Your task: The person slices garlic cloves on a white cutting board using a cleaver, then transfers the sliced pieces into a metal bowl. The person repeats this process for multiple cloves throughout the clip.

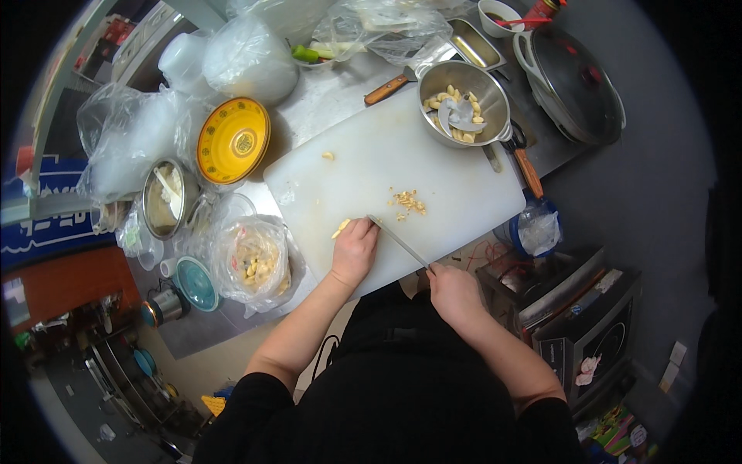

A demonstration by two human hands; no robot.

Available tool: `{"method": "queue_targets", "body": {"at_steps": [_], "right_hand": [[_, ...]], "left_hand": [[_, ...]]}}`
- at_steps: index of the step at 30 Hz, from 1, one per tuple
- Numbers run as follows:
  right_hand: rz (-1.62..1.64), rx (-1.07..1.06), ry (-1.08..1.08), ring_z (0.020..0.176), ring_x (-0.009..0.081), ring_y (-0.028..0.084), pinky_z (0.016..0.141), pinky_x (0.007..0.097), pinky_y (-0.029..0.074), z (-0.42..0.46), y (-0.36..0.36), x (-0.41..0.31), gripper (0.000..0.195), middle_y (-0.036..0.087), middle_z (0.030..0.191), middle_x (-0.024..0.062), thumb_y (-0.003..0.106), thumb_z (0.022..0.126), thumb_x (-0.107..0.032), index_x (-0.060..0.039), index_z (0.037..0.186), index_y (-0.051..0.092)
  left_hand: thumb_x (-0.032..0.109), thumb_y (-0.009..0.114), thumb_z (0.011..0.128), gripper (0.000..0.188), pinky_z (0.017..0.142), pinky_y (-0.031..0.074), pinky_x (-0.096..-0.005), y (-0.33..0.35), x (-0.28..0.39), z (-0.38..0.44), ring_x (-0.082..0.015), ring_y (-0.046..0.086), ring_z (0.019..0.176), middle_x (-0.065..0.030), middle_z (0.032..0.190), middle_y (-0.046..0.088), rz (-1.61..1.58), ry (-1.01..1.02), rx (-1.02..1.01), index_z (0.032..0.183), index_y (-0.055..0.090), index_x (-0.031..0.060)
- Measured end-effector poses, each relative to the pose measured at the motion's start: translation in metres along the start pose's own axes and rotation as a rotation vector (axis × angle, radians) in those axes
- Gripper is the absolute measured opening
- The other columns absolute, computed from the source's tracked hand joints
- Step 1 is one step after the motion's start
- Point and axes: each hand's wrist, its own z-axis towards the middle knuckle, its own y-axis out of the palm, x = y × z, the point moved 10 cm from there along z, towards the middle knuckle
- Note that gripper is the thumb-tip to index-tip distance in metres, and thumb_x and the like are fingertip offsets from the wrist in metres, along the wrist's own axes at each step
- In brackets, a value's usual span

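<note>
My right hand (458, 293) grips the handle of a knife (400, 240), its narrow blade slanting across the near part of a white cutting board (359, 133). Beside the blade's tip, my left hand (355, 246) is bent down over peeled garlic cloves (341, 228), which poke out at its left; what its fingertips press on is hidden. Beyond the blade lies a small heap of trimmed garlic bits (409, 201). One garlic piece (328, 155) sits alone farther back. At the board's far right, a metal chopper bowl (426, 75) contains cloves around its blades.
Left of the board stand a bag of garlic cloves (255, 261), stacked yellow bowls (215, 133) and a metal bowl with a white spoon (171, 191). A wooden-handled tool (387, 90) lies behind the board. At right are scissors (517, 136), another wooden handle (528, 173) and a lidded pot (571, 87).
</note>
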Motion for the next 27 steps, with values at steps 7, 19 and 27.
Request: {"method": "queue_targets", "body": {"at_steps": [7, 19, 27], "right_hand": [[0.116, -0.003, 0.061, 0.08, 0.0418, 0.064, 0.071, 0.0509, 0.05, 0.023, 0.005, 0.003, 0.024, 0.066, 0.081, 0.0227, 0.055, 0.095, -0.02, -0.0011, 0.086, 0.066], [0.069, 0.027, 0.091, 0.078, 0.0421, 0.063, 0.071, 0.0509, 0.05, 0.015, -0.002, 0.026, 0.028, 0.066, 0.078, 0.0225, 0.053, 0.097, -0.023, -0.0004, 0.087, 0.067], [0.059, 0.035, 0.094, 0.077, 0.0415, 0.064, 0.07, 0.0514, 0.05, 0.011, 0.0, 0.023, 0.027, 0.066, 0.078, 0.0219, 0.052, 0.097, -0.023, -0.0015, 0.091, 0.067]], "left_hand": [[-0.002, 0.067, 0.072, 0.018, 0.07, 0.053, -0.0369, -0.007, 0.001, 0.003, -0.0284, 0.061, 0.081, -0.0101, 0.094, 0.063, -0.017, 0.045, 0.083, 0.089, 0.067, 0.0008], [-0.001, 0.065, 0.073, 0.026, 0.084, 0.051, -0.0429, -0.046, -0.096, 0.08, -0.034, 0.061, 0.094, -0.0136, 0.101, 0.064, 0.088, -0.217, 0.193, 0.097, 0.069, 0.005], [0.003, 0.068, 0.078, 0.014, 0.074, 0.055, -0.0358, -0.018, -0.13, 0.085, -0.0273, 0.066, 0.078, -0.0121, 0.093, 0.066, 0.045, -0.347, 0.053, 0.092, 0.069, 0.0031]]}}
